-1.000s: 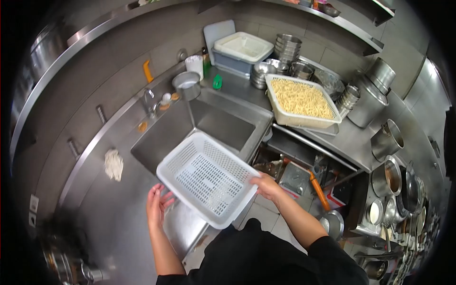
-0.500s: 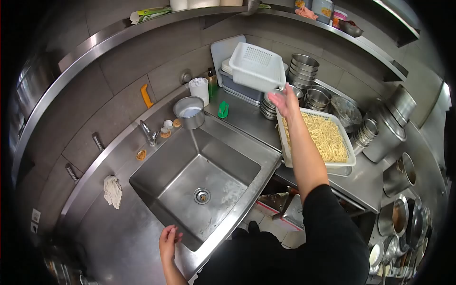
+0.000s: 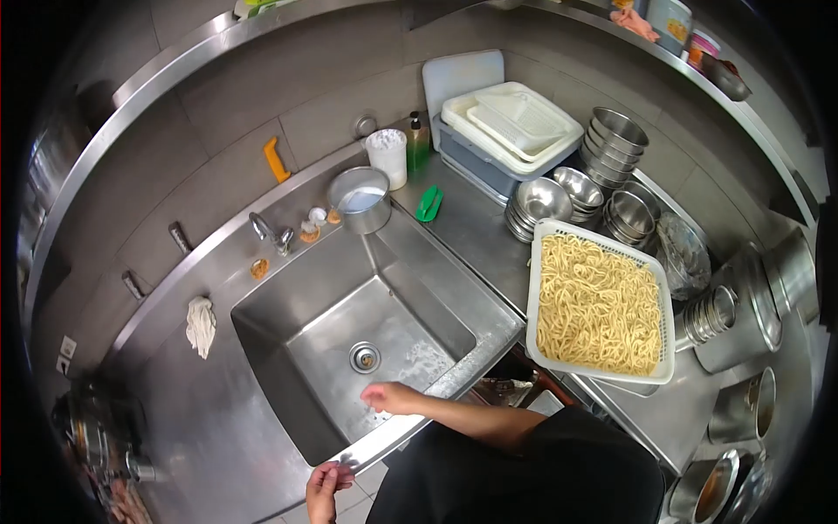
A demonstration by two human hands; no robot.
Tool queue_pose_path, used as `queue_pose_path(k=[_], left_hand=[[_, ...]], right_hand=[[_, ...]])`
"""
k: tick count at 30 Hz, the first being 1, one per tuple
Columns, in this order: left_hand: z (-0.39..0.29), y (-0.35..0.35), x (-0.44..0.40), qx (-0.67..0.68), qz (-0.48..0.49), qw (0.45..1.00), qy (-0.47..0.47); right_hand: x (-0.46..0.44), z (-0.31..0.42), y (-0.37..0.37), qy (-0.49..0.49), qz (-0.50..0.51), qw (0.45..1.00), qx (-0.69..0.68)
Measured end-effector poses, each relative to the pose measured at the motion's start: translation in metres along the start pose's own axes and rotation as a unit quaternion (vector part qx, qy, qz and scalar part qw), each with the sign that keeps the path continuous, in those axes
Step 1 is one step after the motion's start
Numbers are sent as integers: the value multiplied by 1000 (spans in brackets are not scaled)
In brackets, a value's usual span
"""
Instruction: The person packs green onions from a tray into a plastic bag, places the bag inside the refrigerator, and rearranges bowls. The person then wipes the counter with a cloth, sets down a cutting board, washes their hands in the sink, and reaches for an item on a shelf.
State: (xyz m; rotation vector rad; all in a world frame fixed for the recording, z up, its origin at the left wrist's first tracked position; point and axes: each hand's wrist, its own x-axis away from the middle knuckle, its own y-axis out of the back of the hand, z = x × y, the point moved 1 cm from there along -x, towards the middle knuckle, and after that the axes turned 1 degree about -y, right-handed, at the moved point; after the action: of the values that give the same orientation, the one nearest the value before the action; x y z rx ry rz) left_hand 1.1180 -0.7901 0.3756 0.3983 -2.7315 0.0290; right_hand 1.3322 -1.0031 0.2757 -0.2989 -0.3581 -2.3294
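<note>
My left hand (image 3: 326, 479) is at the front corner of the sink (image 3: 327, 336), its fingers loosely bent and nothing visible in them. Over the sink's front edge hangs my right hand (image 3: 389, 398), empty, with relaxed, drooping fingers that are slightly blurred. Right of the sink sits a white basket of noodles (image 3: 598, 306) on the steel counter. Behind it, a white perforated basket (image 3: 521, 120) rests on stacked white trays above a grey bin (image 3: 476, 157). Neither hand touches the baskets.
Steel bowls (image 3: 541, 203) stand in stacks behind the noodles. Around the sink are a faucet (image 3: 271, 234), a saucepan (image 3: 360, 210), a white tub (image 3: 387, 157), a soap bottle (image 3: 418, 144), a green clip-like object (image 3: 429, 203) and a crumpled cloth (image 3: 200, 327). A shelf (image 3: 201, 57) curves overhead.
The white perforated basket, earlier tilted up beyond my open right hand, now lies lower on the stacked trays. My right hand has drawn back to the sink's front edge. The view has shifted.
</note>
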Motion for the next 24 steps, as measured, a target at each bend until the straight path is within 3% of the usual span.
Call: queue_pose_path(k=[2,6,9,10,11,12,14,16,18,19,20,22,24], left_hand=[[-4,-10,21,-11,107,990,88],[49,-9,41,12,143,975,171],[119,8,54,-77,53,969,229],[171,24,57,-65,22,979,191],[195,33,64,-188,-22,967,168],[210,42,76,-178,-44,967,179],[232,57,97,-227,-91,943,227],[244,70,113,-183,-106,948,236],[265,86,126,-137,-118,952,248],[285,97,127,-126,-123,958,225],[295,103,131,-118,-124,965,201],[277,111,127,-66,-154,955,246],[223,112,124,30,-243,958,146]], right_hand=[[23,-8,-9,122,-67,974,178],[32,-6,-16,156,-83,958,225],[25,-14,-21,134,-80,958,241],[23,-15,-23,107,-68,962,242],[23,-14,-25,101,-69,955,271],[22,-12,-24,97,-75,946,302],[13,-15,-22,9,-72,958,276],[-15,-28,-7,-9,-73,971,228],[-48,-5,13,28,-128,950,283],[-71,15,28,11,-125,949,288],[-108,19,45,56,-165,930,324],[-149,88,71,110,-216,913,327],[-204,139,96,112,-248,889,368]])
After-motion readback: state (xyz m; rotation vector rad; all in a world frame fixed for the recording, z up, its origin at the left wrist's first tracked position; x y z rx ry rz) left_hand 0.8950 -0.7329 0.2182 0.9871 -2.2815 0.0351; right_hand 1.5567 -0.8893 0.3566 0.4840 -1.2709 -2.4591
